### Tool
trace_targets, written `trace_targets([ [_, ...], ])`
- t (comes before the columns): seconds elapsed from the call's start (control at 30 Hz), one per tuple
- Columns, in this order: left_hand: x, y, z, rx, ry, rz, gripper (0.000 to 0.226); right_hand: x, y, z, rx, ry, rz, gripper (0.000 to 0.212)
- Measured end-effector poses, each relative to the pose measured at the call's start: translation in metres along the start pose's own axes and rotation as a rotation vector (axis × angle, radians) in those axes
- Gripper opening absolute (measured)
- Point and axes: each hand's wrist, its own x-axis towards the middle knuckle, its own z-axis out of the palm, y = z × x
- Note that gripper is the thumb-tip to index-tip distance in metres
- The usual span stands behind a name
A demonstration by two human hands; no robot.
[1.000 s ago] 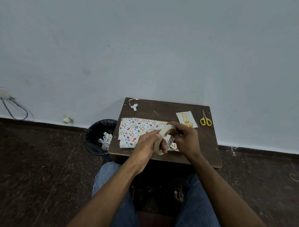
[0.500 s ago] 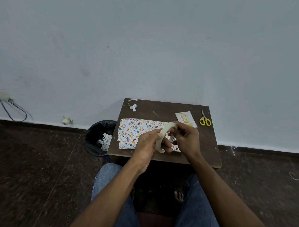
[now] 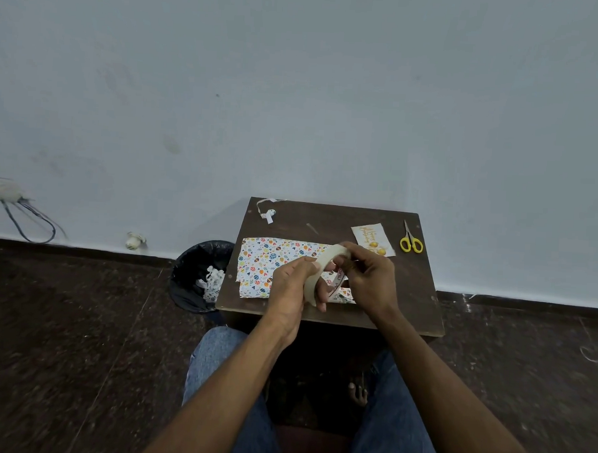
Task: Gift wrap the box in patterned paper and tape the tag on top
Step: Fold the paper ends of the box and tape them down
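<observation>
Just above the patterned paper (image 3: 272, 264), left hand (image 3: 289, 287) grips the tape roll (image 3: 317, 278) while right hand (image 3: 369, 279) pinches its rim.

Patterned paper (image 3: 268, 266) flat beside tag (image 3: 372, 238)

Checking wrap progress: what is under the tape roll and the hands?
Under the tape roll, held by the left hand and right hand, lies the patterned paper on the table. Its right part is covered; no box shows.
</observation>
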Motion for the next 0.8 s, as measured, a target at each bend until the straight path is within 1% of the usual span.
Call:
trace_targets([
  [0.03,-0.0002,0.0004,0.0005,0.0,-0.001,0.003,0.029,0.0,0.0001,0.0,-0.008,0.0,-0.004,0.035],
  [0.13,-0.0013,0.0008,-0.0008,0.001,-0.055,0.017,0.03,0.0011,0.0037,-0.001,-0.016,-0.011,0.042,0.018],
  [0.2,-0.0025,-0.0004,-0.002,-0.009,-0.108,0.017,0.03,0.0016,0.0059,-0.0018,-0.015,-0.006,0.085,0.014],
  [0.33,-0.0023,-0.0029,-0.0045,-0.002,-0.193,0.002,0.025,0.0016,0.0081,-0.0029,-0.015,-0.007,0.125,0.014],
  [0.5,0.0004,-0.0051,-0.0082,0.02,-0.277,0.01,0.04,0.0031,0.0089,-0.0033,0.064,-0.025,0.183,0.016],
  [0.57,0.0006,-0.006,-0.0083,0.028,-0.28,0.02,0.04,0.003,0.0099,-0.0039,0.08,-0.029,0.197,0.016],
  [0.63,0.0009,-0.0057,-0.0078,0.012,-0.242,0.017,0.037,0.0025,0.01,-0.0039,0.077,-0.029,0.189,0.014],
  [0.7,0.001,-0.0045,-0.0066,-0.016,-0.196,0.012,0.033,0.0018,0.0083,-0.004,0.065,-0.032,0.157,0.014],
  [0.8,-0.0002,-0.0031,-0.005,-0.044,-0.174,0.015,0.025,0.002,0.0055,-0.0036,0.049,-0.032,0.105,0.017],
])
